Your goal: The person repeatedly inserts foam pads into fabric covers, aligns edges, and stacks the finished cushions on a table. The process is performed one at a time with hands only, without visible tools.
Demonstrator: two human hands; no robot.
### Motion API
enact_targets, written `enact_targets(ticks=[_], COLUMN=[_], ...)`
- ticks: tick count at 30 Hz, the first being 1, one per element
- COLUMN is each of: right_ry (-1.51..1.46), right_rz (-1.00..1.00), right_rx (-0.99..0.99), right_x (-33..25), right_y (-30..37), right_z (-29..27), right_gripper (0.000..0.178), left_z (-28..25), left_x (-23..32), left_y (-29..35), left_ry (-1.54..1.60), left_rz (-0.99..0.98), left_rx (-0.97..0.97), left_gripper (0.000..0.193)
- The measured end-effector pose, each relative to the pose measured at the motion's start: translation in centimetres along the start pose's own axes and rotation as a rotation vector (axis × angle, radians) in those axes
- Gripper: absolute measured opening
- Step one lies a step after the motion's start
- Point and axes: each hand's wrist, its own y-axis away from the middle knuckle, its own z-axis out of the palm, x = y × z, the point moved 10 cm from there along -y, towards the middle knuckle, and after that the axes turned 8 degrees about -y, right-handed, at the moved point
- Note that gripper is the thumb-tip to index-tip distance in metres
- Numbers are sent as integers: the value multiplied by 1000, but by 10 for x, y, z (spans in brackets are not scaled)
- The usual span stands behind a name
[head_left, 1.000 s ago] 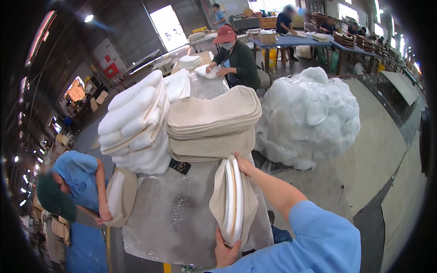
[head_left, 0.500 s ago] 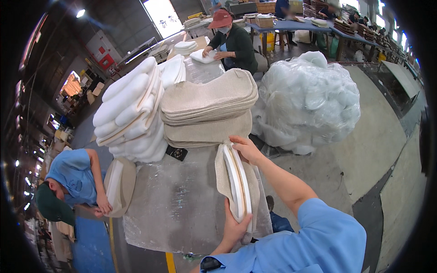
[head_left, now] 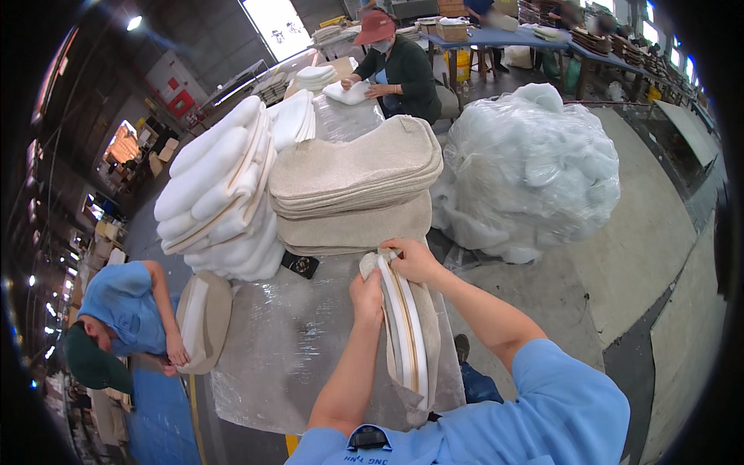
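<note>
A long beige fabric cushion cover (head_left: 426, 329) stands on its edge at the right of the plastic-wrapped table, its long opening facing up. White padding (head_left: 394, 314) with a thin tan layer down its middle shows inside that opening. My left hand (head_left: 366, 297) is closed on the cover's left side near its far end. My right hand (head_left: 413, 262) grips the far end, its fingers bent over the fabric edge and the padding. Just beyond my hands lies a stack of beige covers (head_left: 353, 167).
Tall piles of white padding (head_left: 217, 178) stand at the far left of the table (head_left: 287, 349). A plastic-wrapped bundle (head_left: 535, 170) sits to the right. One co-worker (head_left: 120, 310) handles a beige cushion (head_left: 205, 322) at left; another (head_left: 399, 70) works on white padding across.
My left hand has moved from the cushion's near end to its far end, beside my right hand. My right fingers have shifted inward over the opening's edge.
</note>
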Motion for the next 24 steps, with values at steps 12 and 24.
enact_targets(ticks=[12, 24], right_ry=[-51, -117], right_rz=[-138, -124], right_rx=[88, 124], right_x=[7, 9], right_y=[-8, -27], right_z=[-1, 13], right_gripper=[31, 21], left_z=[8, -26], left_x=[-3, 29], left_y=[-3, -24], left_ry=[109, -362], left_rz=[126, 370], left_rx=[299, 190], left_gripper=[34, 31])
